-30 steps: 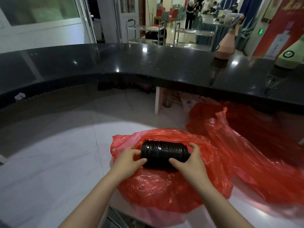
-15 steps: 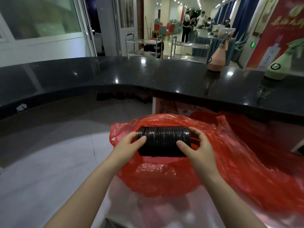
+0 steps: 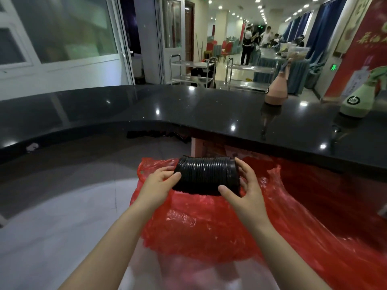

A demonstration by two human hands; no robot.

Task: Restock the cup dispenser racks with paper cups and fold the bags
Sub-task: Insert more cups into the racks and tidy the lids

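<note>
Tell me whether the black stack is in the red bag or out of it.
Out. The black stack is held on its side between left hand and right hand, above the red bag.

A crumpled red plastic bag (image 3: 199,231) is spread on the pale, glossy lower desk (image 3: 52,227). On the raised curved black stone desk (image 3: 188,109), a pink cone-shaped bottle (image 3: 276,88) and a pale green bottle (image 3: 359,101) are stood.

Both bare forearms rise from the bottom edge toward frame centre; the left hand (image 3: 157,183) and right hand (image 3: 247,189) face each other, fingers curled, gripping between them.
</note>
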